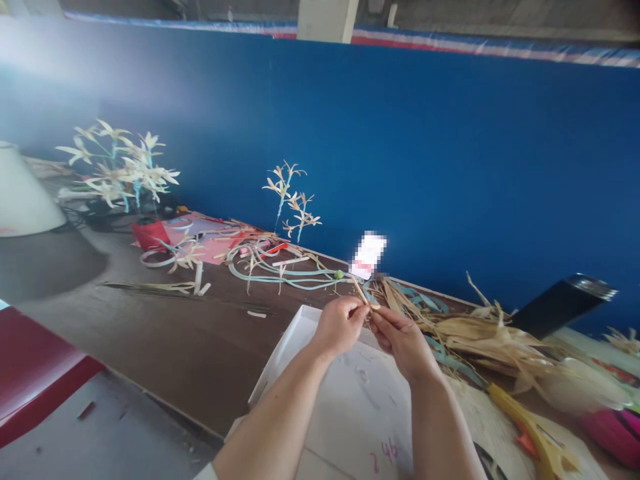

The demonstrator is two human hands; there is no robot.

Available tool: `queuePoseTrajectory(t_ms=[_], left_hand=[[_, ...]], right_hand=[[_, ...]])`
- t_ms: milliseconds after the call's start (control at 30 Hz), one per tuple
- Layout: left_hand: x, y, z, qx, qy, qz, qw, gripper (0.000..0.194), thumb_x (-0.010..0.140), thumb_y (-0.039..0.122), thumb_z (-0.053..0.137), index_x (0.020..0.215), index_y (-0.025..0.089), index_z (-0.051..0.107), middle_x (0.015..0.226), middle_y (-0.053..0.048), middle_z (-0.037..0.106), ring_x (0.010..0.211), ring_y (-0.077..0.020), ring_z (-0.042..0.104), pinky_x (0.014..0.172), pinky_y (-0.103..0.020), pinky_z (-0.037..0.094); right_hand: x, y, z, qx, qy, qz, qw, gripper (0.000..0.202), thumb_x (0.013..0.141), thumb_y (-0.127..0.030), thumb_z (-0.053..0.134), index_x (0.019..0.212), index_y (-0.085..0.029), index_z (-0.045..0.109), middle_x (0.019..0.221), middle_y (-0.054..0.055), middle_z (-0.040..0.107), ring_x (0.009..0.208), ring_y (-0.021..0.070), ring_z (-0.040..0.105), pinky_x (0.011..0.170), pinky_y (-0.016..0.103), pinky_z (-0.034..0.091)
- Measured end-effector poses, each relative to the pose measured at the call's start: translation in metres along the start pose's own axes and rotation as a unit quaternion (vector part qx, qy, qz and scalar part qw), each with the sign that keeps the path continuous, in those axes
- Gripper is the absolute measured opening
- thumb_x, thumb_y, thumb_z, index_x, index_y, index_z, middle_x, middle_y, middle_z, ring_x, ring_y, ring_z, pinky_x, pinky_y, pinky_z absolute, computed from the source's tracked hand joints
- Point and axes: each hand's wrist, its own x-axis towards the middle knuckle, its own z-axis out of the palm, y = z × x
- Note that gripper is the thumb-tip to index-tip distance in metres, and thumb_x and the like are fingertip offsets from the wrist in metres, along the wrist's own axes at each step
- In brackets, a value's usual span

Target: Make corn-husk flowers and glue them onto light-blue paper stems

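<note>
Both hands meet above the far edge of a white box lid [350, 400] that has red handwriting on it. My left hand [341, 323] is closed, its thumb and finger pinching a thin tan strip [360, 291] that points up and away. Beside it, my right hand [399, 335] pinches at the lower end of the same strip, fingertips pressed together. Whatever small part lies between the fingertips is mostly hidden. Just beyond the hands is a bright, pixelated rectangle [369, 256].
Dried husks [480, 333], a dark bottle [563, 307] and a yellow-handled tool [533, 427] lie to the right. Pale blue tubing [300, 283] loops at the centre-left. White flowers [125, 167] stand in a red pot [151, 235] at the left, before a blue partition [425, 153].
</note>
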Motion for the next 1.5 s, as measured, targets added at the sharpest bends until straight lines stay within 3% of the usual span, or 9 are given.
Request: queuePoseTrajectory(t_ms=[200, 400, 600, 733, 900, 1167, 1267, 1333, 1500], left_hand=[[-0.001, 0.001, 0.002, 0.045, 0.059, 0.084, 0.994, 0.020, 0.086, 0.020, 0.045, 0.071, 0.017, 0.058, 0.076, -0.003, 0.061, 0.075, -0.0134, 0.054, 0.068, -0.022, 0.038], [-0.003, 0.004, 0.003, 0.089, 0.066, 0.070, 0.991, 0.025, 0.085, 0.020, 0.045, 0.060, 0.017, 0.048, 0.064, -0.001, 0.049, 0.067, -0.0123, 0.047, 0.062, -0.022, 0.033], [-0.002, -0.002, 0.005, 0.070, 0.068, 0.029, 0.995, 0.022, 0.085, 0.020, 0.044, 0.066, 0.017, 0.055, 0.065, 0.000, 0.051, 0.063, -0.0110, 0.046, 0.058, -0.021, 0.031], [0.000, -0.007, 0.006, 0.076, 0.088, 0.002, 0.993, 0.021, 0.084, 0.021, 0.045, 0.066, 0.017, 0.055, 0.065, 0.001, 0.052, 0.062, -0.0108, 0.046, 0.058, -0.022, 0.032], [0.000, -0.005, 0.006, 0.066, 0.070, 0.016, 0.995, 0.017, 0.084, 0.019, 0.043, 0.073, 0.018, 0.056, 0.074, 0.000, 0.059, 0.070, -0.0122, 0.052, 0.063, -0.022, 0.036], [-0.002, -0.002, 0.007, 0.094, 0.082, 0.042, 0.991, 0.020, 0.083, 0.018, 0.044, 0.064, 0.018, 0.049, 0.069, -0.001, 0.053, 0.068, -0.0125, 0.048, 0.060, -0.022, 0.034], [-0.002, -0.004, 0.007, 0.087, 0.083, 0.016, 0.993, 0.019, 0.084, 0.020, 0.044, 0.067, 0.018, 0.052, 0.067, 0.000, 0.053, 0.065, -0.0121, 0.047, 0.059, -0.022, 0.033], [-0.001, -0.005, 0.007, 0.087, 0.086, 0.002, 0.992, 0.018, 0.084, 0.021, 0.045, 0.070, 0.018, 0.055, 0.067, 0.000, 0.054, 0.064, -0.0120, 0.047, 0.059, -0.022, 0.033], [-0.001, -0.006, 0.008, 0.092, 0.091, 0.004, 0.992, 0.017, 0.084, 0.020, 0.044, 0.070, 0.018, 0.054, 0.072, 0.000, 0.057, 0.069, -0.0126, 0.051, 0.061, -0.022, 0.035]], right_hand=[[0.002, 0.000, 0.003, -0.075, 0.063, -0.076, 0.992, 0.037, 0.073, -0.042, 0.068, 0.105, -0.022, 0.070, 0.067, 0.001, 0.056, 0.051, 0.0094, 0.041, 0.045, 0.023, 0.031], [0.004, -0.003, 0.006, -0.246, 0.135, -0.204, 0.938, 0.031, 0.080, -0.034, 0.057, 0.105, -0.024, 0.071, 0.076, 0.004, 0.063, 0.069, 0.0175, 0.055, 0.066, 0.030, 0.044], [0.008, 0.004, -0.006, -0.107, 0.252, -0.119, 0.954, 0.048, 0.074, -0.041, 0.063, 0.119, -0.024, 0.062, 0.070, 0.001, 0.060, 0.054, 0.0124, 0.046, 0.047, 0.024, 0.036], [0.001, -0.006, -0.011, 0.102, 0.107, -0.030, 0.989, 0.063, 0.071, -0.039, 0.070, 0.129, -0.028, 0.051, 0.069, -0.002, 0.053, 0.044, 0.0055, 0.030, 0.037, 0.018, 0.018], [-0.004, -0.010, 0.007, 0.078, -0.036, 0.043, 0.995, 0.045, 0.071, -0.038, 0.072, 0.113, -0.024, 0.064, 0.065, -0.002, 0.050, 0.045, 0.0043, 0.028, 0.039, 0.018, 0.015], [0.010, 0.006, -0.003, -0.131, 0.175, -0.068, 0.973, 0.041, 0.068, -0.041, 0.068, 0.104, -0.021, 0.071, 0.066, 0.002, 0.058, 0.052, 0.0111, 0.041, 0.045, 0.024, 0.031], [0.009, 0.004, -0.014, -0.083, 0.261, -0.069, 0.959, 0.046, 0.067, -0.040, 0.069, 0.109, -0.020, 0.069, 0.067, 0.002, 0.058, 0.052, 0.0101, 0.041, 0.045, 0.023, 0.031], [0.005, -0.001, -0.016, 0.023, 0.228, -0.040, 0.973, 0.057, 0.066, -0.039, 0.071, 0.119, -0.021, 0.062, 0.068, 0.000, 0.056, 0.049, 0.0075, 0.036, 0.041, 0.020, 0.025], [-0.003, -0.009, 0.001, 0.097, 0.002, 0.035, 0.995, 0.051, 0.072, -0.036, 0.070, 0.121, -0.025, 0.059, 0.068, 0.000, 0.054, 0.046, 0.0048, 0.030, 0.039, 0.017, 0.013]])
